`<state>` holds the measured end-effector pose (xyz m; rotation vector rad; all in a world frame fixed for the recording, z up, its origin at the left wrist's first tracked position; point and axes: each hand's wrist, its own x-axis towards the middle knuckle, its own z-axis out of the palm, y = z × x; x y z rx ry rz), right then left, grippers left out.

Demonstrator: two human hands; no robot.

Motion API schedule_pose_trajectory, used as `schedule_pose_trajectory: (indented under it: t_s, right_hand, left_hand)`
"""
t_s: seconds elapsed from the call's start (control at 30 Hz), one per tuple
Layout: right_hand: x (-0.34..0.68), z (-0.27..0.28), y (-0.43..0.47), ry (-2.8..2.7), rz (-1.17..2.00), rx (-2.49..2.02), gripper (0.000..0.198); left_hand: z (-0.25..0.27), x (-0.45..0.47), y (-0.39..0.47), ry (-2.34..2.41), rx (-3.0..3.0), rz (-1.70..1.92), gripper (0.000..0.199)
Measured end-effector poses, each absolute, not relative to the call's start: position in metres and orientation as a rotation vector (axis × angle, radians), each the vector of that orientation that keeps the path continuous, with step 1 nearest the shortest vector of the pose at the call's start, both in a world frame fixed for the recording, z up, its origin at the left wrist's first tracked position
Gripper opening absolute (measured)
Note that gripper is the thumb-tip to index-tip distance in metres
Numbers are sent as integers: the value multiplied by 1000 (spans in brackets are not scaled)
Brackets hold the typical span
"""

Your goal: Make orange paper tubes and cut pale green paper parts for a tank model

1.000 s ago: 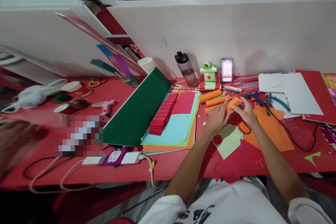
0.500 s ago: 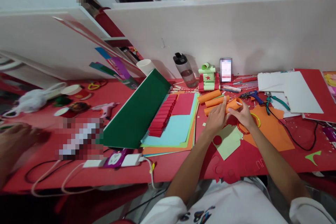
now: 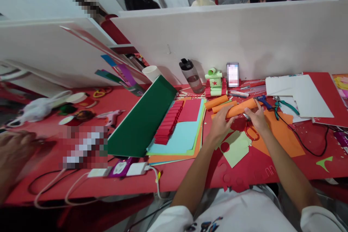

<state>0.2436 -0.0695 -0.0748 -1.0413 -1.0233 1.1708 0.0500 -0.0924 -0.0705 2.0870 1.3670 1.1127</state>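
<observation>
An orange paper roll (image 3: pixel 241 107) is held between both hands, just above the red table. My left hand (image 3: pixel 220 121) grips its left end, and my right hand (image 3: pixel 257 117) has the right end between thumb and fingers. Two more orange paper tubes (image 3: pixel 216 102) lie beside my left hand, partly hidden by it. Scissors with orange-red handles (image 3: pixel 252 131) rest under my right hand. Below my hands lie a pale green paper piece (image 3: pixel 235 149) and an orange sheet (image 3: pixel 285 139).
Left of my hands are stacked coloured sheets (image 3: pixel 187 137) with folded red paper (image 3: pixel 169 123) and a leaning green board (image 3: pixel 144 119). Behind stand a bottle (image 3: pixel 194 78), a green-and-red paper model (image 3: pixel 215 82) and a phone (image 3: pixel 233 75). Pliers (image 3: pixel 286 107) lie right. Another person's hand (image 3: pixel 16 148) is far left.
The orange roll has turned to lie lengthwise between my hands, which are now wider apart. My left hand has shifted off its middle to the left end.
</observation>
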Motion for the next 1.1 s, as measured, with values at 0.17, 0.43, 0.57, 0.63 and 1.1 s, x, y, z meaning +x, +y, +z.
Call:
schedule_pose_trajectory:
  t_s: [0.17,0.43,0.57,0.63,1.1]
  right_hand:
    - [246,-72,-66,-1049,1214,-918,52]
    - [242,-71,-73,-1261,841,-933,40]
    - [232,-73,-82,-1627,567,-846,28]
    - [229,-74,-85,-1814,483,-823,22]
    - [225,-72,-90,-1806,701,-906,37]
  left_hand:
    - [-65,46,-87,1272,1872,1255,45]
    - [-72,47,-80,1112,1193,1347,71]
    - [-77,53,-81,919,977,1251,61]
    - [-75,55,-83,892,917,1231,58]
    - [-60,56,-94,1186,1166,1204,49]
